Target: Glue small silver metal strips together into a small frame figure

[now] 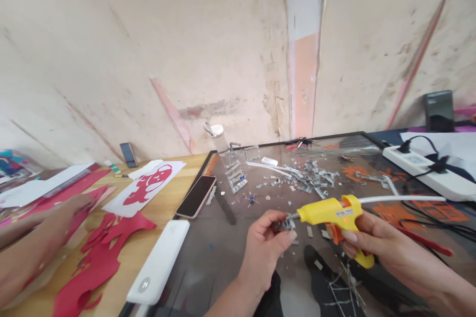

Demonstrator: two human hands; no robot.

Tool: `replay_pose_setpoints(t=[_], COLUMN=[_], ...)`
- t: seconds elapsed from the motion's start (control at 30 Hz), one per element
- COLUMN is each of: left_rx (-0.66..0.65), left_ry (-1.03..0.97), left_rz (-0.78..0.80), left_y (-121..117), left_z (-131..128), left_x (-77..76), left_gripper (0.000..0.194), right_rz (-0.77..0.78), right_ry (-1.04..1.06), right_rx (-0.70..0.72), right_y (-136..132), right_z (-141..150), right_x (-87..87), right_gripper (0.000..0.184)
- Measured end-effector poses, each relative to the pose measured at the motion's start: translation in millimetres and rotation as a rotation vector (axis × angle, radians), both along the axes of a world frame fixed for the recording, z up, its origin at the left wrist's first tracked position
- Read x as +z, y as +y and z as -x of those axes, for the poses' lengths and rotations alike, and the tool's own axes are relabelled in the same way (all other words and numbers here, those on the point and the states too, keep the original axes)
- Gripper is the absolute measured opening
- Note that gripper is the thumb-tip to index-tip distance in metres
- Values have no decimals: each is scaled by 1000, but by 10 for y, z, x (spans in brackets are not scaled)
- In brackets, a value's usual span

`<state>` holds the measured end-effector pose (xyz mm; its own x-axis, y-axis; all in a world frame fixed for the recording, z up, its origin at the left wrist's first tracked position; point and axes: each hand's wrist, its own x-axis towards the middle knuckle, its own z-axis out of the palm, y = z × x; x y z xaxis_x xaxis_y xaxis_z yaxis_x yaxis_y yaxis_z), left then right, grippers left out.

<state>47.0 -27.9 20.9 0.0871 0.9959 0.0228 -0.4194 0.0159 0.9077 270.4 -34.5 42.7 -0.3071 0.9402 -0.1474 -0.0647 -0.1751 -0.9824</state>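
My right hand (375, 242) grips a yellow hot glue gun (334, 214) with an orange trigger and a white glue stick sticking out of its back. The nozzle points left at a small silvery piece (285, 225) pinched in the fingers of my left hand (267, 242). Both hands hover over a glass sheet (223, 252) with a dark frame. Silvery scraps (308, 178) lie scattered on the glass beyond the hands.
A phone (196, 196) and a white power bank (159, 261) lie at the glass's left edge. Another person's hands (55, 223) rest on red paper cutouts (100, 252) at the left. A power strip (427, 171) with cables sits at the right. A small jar (218, 138) stands by the wall.
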Motion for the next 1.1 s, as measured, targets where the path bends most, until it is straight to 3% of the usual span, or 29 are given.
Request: replay_pose_setpoints(t=[0.17, 0.4, 0.77, 1.1], left_rx=[47, 5, 10, 10], left_ry=[53, 118, 134, 129], left_rz=[-86, -204, -245, -263], left_y=[12, -19, -21, -29], left_z=[62, 87, 90, 93], left_x=[-1, 19, 37, 50], left_gripper=[29, 26, 22, 22], right_rz=[25, 13, 5, 40], right_ry=[5, 12, -53, 18], right_rx=[19, 5, 2, 36], right_y=[7, 20, 9, 11], right_z=[-9, 0, -20, -13], right_x=[-42, -59, -98, -100], right_gripper=[27, 23, 27, 21])
